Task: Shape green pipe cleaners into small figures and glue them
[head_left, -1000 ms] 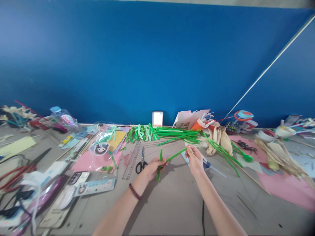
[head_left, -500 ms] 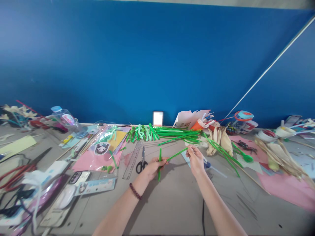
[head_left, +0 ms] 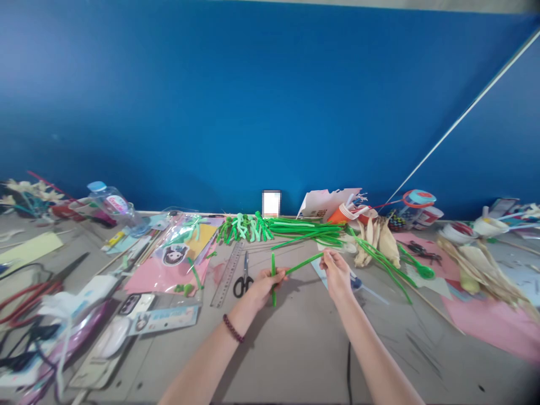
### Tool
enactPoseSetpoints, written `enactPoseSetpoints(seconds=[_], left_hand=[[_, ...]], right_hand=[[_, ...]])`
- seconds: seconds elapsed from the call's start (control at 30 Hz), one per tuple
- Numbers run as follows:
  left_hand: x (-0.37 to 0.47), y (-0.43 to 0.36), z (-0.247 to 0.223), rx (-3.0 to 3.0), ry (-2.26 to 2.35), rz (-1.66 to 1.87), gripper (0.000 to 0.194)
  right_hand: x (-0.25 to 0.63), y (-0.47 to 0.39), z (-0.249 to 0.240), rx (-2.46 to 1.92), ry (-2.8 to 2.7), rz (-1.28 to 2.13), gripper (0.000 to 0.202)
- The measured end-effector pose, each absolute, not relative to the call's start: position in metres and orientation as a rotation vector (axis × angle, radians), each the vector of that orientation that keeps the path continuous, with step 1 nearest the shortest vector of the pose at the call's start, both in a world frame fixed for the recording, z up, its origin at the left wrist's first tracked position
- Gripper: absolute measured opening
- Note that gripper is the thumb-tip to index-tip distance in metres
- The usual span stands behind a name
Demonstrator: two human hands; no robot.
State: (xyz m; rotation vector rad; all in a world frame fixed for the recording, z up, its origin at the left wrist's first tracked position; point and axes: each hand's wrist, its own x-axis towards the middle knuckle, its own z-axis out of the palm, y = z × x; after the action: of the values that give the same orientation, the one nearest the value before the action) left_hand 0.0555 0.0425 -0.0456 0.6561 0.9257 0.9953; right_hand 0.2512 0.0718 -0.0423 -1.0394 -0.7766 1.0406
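Between my two hands, a green pipe cleaner [head_left: 304, 262] stretches at a slant. My left hand [head_left: 266, 283] pinches its lower left end together with a second green pipe cleaner [head_left: 273, 263] that stands nearly upright across the fingers. The fingers of my right hand [head_left: 335, 270] are closed on the upper right end. Black-handled scissors [head_left: 243, 281] lie just left of my left hand, beside a clear ruler [head_left: 228, 275]. Beyond my hands is a pile of green pipe cleaners [head_left: 312, 229], next to a row of twisted green pieces [head_left: 247, 228].
Pink paper in a clear bag [head_left: 169, 261], a mouse [head_left: 113, 337] and large red-handled scissors [head_left: 31, 298] are at the left. Dried husks [head_left: 386, 244], an orange cup [head_left: 341, 214] and pink sheets [head_left: 491, 323] lie at the right. A blue panel [head_left: 270, 112] rises behind.
The upright pipe cleaner in my left hand has tilted and shifted slightly. Both hands keep almost the same places and grips.
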Motion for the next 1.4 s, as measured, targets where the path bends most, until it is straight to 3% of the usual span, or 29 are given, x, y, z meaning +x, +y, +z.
enactPoseSetpoints(seconds=[0.53,0.93,1.4], left_hand=[[0.052,0.05,-0.047,0.653,1.006,1.165,0.04],[0.055,0.045,-0.054,0.904,1.092,0.942,0.037],[0.058,0.042,-0.053,1.059,1.04,1.031,0.033]], right_hand=[[0.245,0.068,-0.032,-0.949,-0.76,1.204,0.036],[0.222,0.055,-0.041,-1.066,-1.032,1.294,0.035],[0.218,0.05,-0.036,-1.045,-1.105,1.324,0.031]])
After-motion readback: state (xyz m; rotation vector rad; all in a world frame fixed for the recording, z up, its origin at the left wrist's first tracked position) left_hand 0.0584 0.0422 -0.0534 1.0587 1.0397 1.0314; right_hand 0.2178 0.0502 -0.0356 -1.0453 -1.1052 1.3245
